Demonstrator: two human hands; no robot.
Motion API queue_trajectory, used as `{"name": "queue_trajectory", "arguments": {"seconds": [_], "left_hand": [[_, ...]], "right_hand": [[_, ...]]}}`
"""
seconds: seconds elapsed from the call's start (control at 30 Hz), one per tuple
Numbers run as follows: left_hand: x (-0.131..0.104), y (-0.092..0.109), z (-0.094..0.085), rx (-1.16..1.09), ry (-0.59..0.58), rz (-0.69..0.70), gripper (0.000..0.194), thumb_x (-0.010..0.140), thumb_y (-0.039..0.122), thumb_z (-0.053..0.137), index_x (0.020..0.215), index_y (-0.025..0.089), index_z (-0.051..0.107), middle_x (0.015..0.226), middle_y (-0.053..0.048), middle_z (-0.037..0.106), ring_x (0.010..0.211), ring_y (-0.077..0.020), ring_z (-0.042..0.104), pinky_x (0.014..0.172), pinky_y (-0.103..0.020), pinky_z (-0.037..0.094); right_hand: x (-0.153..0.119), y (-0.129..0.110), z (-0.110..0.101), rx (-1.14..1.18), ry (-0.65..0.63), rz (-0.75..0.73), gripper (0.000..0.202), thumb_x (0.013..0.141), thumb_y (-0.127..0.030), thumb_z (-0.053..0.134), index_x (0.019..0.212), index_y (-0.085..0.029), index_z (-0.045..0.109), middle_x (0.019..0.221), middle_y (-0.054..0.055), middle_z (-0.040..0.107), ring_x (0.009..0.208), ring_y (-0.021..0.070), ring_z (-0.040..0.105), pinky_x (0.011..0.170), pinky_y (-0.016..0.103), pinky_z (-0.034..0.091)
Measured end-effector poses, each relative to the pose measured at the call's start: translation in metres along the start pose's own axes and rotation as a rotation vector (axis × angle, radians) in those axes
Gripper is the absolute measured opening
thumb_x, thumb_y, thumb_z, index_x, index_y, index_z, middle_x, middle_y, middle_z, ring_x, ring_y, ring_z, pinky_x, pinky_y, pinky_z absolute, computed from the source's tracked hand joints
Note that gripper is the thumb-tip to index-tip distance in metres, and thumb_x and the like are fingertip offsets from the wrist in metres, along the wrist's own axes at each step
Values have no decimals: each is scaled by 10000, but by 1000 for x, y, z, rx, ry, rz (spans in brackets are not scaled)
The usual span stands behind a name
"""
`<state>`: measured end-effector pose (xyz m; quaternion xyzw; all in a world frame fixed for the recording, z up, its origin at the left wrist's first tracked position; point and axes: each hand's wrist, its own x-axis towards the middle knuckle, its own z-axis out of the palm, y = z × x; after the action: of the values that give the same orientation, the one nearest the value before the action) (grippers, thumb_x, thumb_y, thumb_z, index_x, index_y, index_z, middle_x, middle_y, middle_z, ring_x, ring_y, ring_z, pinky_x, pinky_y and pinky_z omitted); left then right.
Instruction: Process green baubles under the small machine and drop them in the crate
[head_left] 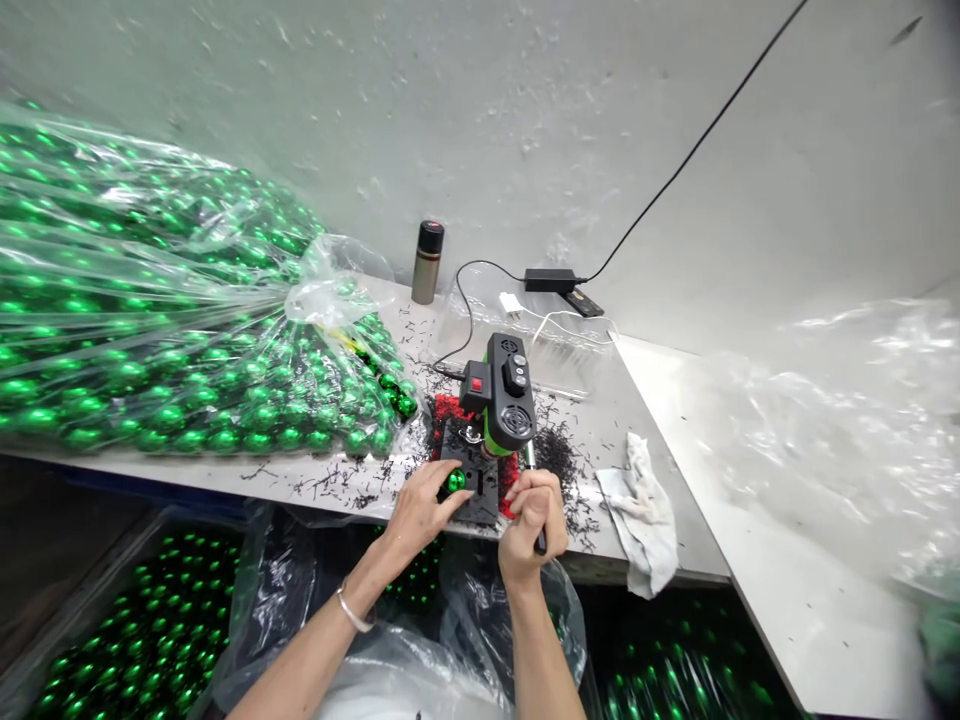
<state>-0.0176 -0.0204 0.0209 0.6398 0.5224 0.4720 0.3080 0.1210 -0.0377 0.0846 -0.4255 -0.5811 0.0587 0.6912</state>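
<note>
My left hand (pixel 421 503) pinches a shiny green ball (pixel 455 481) between thumb and fingers, at the front of a black base plate (pixel 478 503). Over that plate stands a small black-and-green bench machine (pixel 511 385) with round vents and a red switch (pixel 476 384). My right hand (pixel 534 520) is wrapped round the black-ended lever handle (pixel 541 543) at the machine's right side. Red material (pixel 508 478) shows beside the base, and small black scraps (pixel 553 455) lie heaped to its right.
A large clear bag of green balls (pixel 187 330) fills the table's left. Behind the machine are a flask (pixel 427 262), a power adapter (pixel 550 280) and cables. A white cloth (pixel 641 515) hangs over the front edge at right. More green balls (pixel 161 610) sit below the table.
</note>
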Motion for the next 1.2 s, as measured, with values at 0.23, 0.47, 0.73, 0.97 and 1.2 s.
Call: {"name": "queue_trajectory", "arguments": {"seconds": [0.23,0.47,0.73,0.97,1.2], "left_hand": [[-36,14,-50,-942,48,-504,451,702,324,859,1102,201,691,1134,-59,743,1028,-211,701,964,-330,549],[-46,22,-60,-1164,-123,-652,489,831,480,697,1210,172,668,1114,-133,722,969,-233,714,830,-342,602],[-62,11,-49,-343,-358,-309,380,888,509,624,1137,258,764,1238,-97,732,1163,-305,668,1011,-470,547],[-31,30,-64,23,-65,103,302,966,359,575,1210,292,738,1220,-74,744,1148,-260,687,1000,-422,574],[78,72,-72,209,348,431,265,975,334,589,1200,267,711,1169,-83,717,1140,-252,612,1029,-456,492]], "right_hand": [[6,-6,3,46,59,51,382,1002,-230,409,626,-198,464,707,-5,509,630,118,518,579,286,415],[9,-8,2,32,54,44,394,1001,-259,436,613,-201,479,675,-7,522,605,125,533,566,294,416],[7,-9,2,20,71,41,384,1000,-222,428,618,-200,467,688,-5,520,621,119,530,574,287,400],[0,-5,4,35,89,82,367,993,-210,408,629,-201,455,701,-4,497,628,119,518,557,269,409],[-4,-1,1,-10,60,89,373,996,-213,403,626,-200,449,691,1,514,615,118,525,551,266,412]]}}
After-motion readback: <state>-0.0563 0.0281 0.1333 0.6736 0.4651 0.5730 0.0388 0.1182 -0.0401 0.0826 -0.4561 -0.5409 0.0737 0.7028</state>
